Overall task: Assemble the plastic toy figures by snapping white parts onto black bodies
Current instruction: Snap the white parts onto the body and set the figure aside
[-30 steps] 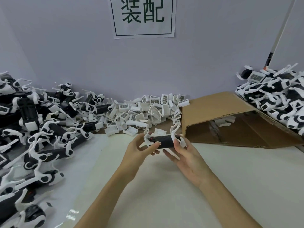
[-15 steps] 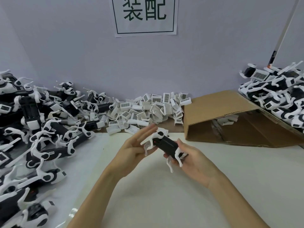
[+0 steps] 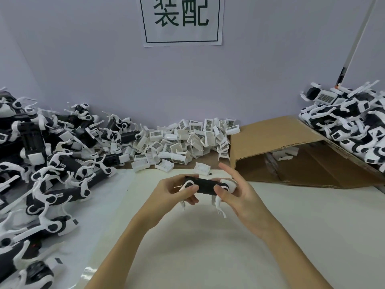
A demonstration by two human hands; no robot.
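Note:
Both my hands hold one toy figure (image 3: 205, 186) above the white table, a black body with white legs pointing down. My left hand (image 3: 174, 192) grips its left end, thumb on a white hip disc. My right hand (image 3: 235, 197) grips its right end, with the forefinger stretched up. A pile of loose white parts (image 3: 183, 140) with barcode labels lies at the back centre. One white part (image 3: 201, 169) sits just behind the figure.
A large heap of black and white figures (image 3: 41, 167) fills the left side. Another heap of figures (image 3: 352, 126) sits at the right on an open cardboard box (image 3: 277, 142) lying on its side. A paper sign (image 3: 181, 19) hangs on the wall.
The figure has been turned from legs up to level with its legs down. My left hand, which had opened, has closed on its left end again.

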